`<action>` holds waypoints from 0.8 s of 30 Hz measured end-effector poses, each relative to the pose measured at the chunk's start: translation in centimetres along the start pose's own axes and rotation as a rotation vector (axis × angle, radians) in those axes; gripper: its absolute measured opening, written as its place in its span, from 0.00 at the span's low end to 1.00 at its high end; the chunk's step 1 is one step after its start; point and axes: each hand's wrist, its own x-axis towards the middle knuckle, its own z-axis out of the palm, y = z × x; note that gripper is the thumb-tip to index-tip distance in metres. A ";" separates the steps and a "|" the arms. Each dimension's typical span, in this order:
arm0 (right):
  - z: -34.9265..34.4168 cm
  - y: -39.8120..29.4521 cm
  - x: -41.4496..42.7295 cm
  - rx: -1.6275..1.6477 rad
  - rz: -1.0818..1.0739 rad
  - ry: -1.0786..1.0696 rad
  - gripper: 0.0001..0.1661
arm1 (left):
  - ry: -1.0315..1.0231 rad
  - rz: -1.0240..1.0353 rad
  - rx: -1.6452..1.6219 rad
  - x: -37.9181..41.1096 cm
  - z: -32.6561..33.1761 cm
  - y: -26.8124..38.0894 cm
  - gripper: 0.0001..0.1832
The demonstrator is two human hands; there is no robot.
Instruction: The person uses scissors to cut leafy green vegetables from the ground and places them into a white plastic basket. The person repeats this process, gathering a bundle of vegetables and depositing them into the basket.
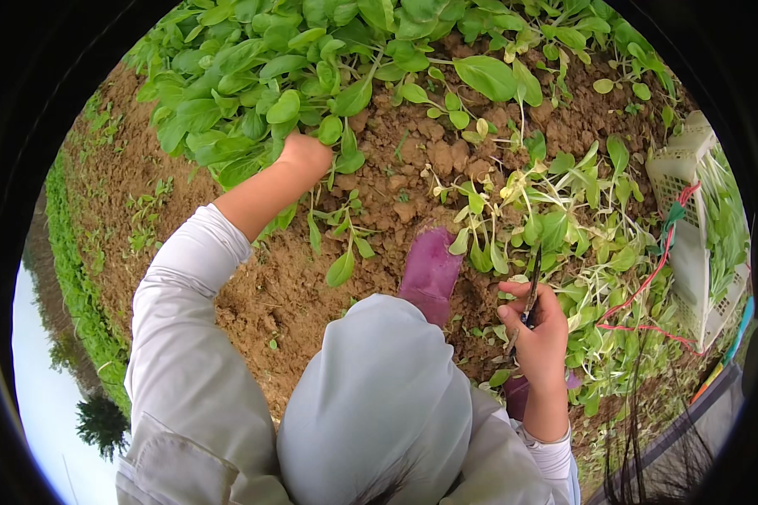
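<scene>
My left hand (306, 153) reaches into the edge of a dense stand of leafy green plants (227, 120); leaves hide its fingers, so what they touch cannot be seen. On the right, my right hand (537, 325) holds a small, dark, thin-bladed knife (534, 284), its tip pointing away from me. Just beyond that hand, cut or pulled leafy seedlings (553, 227), some yellowed, lie scattered on the brown soil. A few small green plants (347, 233) stand between my two hands.
A pale plastic crate (682, 170) filled with leafy greens (723, 221) lies at the right, with a red cord (654, 271) tied to it. A purple boot (431, 271) is planted on the soil before my knee. Bare soil (252, 309) shows at the left of the knee.
</scene>
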 end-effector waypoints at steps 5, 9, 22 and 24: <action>0.1 0.6 -0.2 -0.053 0.022 -0.045 0.17 | -0.150 -0.100 -0.094 -0.9 -1.6 -0.3 0.10; 0.4 0.8 -0.1 -0.071 0.042 -0.090 0.18 | -0.093 -0.098 -0.213 -3.5 -2.6 -1.1 0.06; 2.1 0.1 1.8 0.018 0.011 -0.336 0.24 | 0.222 0.286 -1.822 -6.2 -6.2 5.3 0.12; 2.3 0.8 2.4 -0.043 -0.066 -0.309 0.26 | 0.124 0.285 -1.972 -5.2 -7.0 6.9 0.12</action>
